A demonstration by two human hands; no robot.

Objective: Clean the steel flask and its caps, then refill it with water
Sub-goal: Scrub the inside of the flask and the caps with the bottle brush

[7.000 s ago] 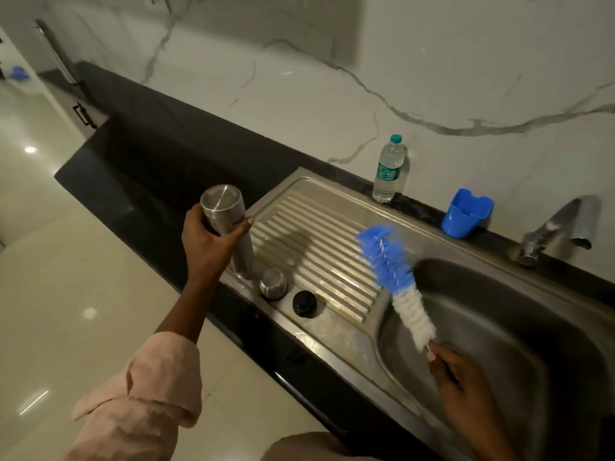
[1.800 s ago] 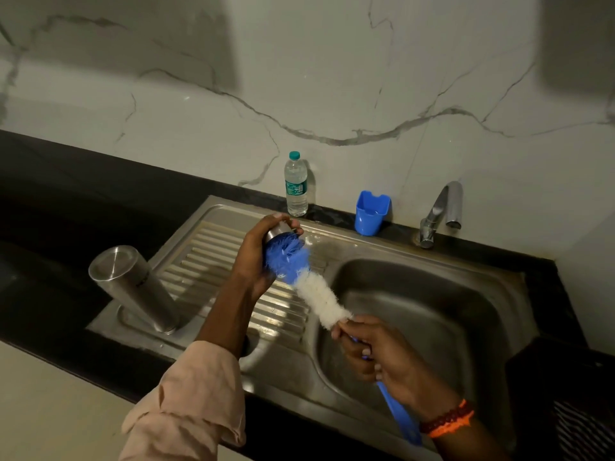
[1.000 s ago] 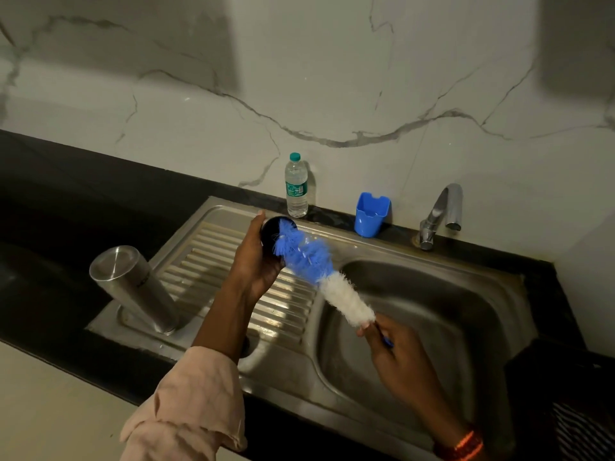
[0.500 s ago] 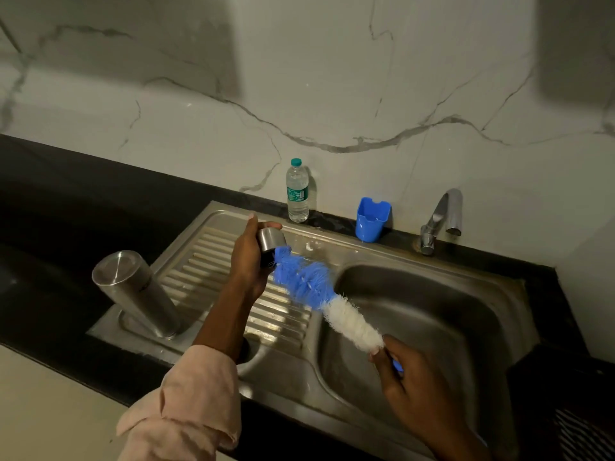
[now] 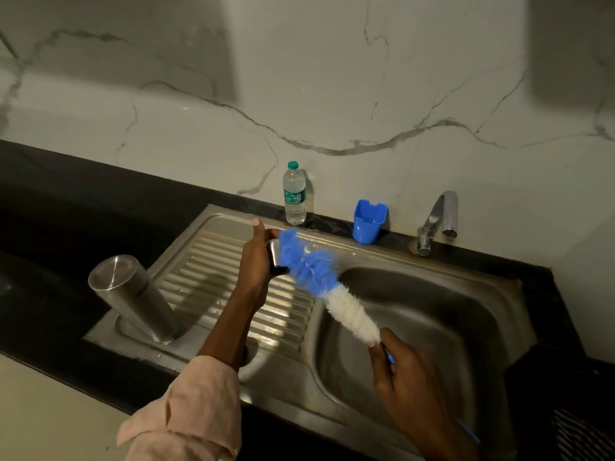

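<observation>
Brush [image 5: 319, 281] drawn slightly back since earlier, blue bristles apparently touching left-hand-held cap [image 5: 275, 253]

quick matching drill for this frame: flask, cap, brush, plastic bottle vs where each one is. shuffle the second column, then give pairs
1. flask
2. cap
3. brush
4. plastic bottle

A. on the counter by the wall
B. held in the right hand
C. standing inverted on the drainboard
D. held in the left hand

Pairs: 1-C, 2-D, 3-B, 4-A
</observation>
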